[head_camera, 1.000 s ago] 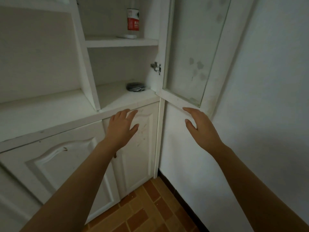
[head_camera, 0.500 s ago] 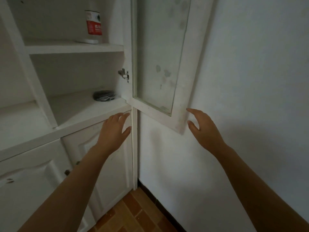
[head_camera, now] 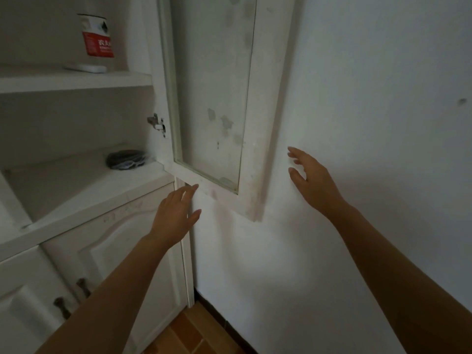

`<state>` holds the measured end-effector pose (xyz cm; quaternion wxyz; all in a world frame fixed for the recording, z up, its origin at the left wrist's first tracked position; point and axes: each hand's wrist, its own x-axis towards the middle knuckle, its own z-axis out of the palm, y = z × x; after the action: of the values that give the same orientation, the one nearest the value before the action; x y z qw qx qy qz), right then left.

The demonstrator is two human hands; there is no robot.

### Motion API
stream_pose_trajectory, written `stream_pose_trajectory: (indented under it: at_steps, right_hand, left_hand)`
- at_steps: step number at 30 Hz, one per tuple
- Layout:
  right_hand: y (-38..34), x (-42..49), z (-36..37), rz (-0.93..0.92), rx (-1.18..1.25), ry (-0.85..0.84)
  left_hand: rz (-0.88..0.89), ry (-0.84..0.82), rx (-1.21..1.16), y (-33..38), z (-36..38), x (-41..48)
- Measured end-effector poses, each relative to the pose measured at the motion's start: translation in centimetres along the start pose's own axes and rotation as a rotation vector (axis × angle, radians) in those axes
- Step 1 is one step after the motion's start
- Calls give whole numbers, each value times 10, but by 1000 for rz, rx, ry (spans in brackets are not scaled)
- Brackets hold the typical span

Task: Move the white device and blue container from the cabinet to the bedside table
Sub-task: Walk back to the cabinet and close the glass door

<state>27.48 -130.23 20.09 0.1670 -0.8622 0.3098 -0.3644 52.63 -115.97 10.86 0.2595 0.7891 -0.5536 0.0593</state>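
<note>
A flat white device point(head_camera: 85, 68) lies on the upper cabinet shelf point(head_camera: 76, 80), in front of a bottle with a red label point(head_camera: 96, 37). A dark round container point(head_camera: 125, 159) sits on the lower shelf near the hinge side. No clearly blue container shows. My left hand point(head_camera: 176, 214) is open, fingers spread, just below the bottom edge of the open glass door point(head_camera: 214, 98). My right hand point(head_camera: 310, 181) is open too, held near the white wall to the right of the door. Neither hand touches an object.
The open door leans back against the white wall point(head_camera: 370, 123). Lower cabinet doors with metal knobs point(head_camera: 83, 286) are shut. Brown floor tiles point(head_camera: 189, 333) show at the bottom. A metal hinge point(head_camera: 156, 122) sits on the door frame.
The view has swung right, so the cabinet now sits further left. The glass door has swung wide toward the wall. My right hand has come off the door's edge and moved right.
</note>
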Motion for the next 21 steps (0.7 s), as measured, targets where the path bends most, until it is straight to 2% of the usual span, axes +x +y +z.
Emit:
stream_pose_trajectory:
  at_steps: [7,21]
  right_hand:
    - [-14,50,3,-8,162,-114]
    - [-24,56,2,-45,261,-58]
  left_hand:
    - [-34,-72,38,-14,14,10]
    - [-67,-55,13,-21,16,-8]
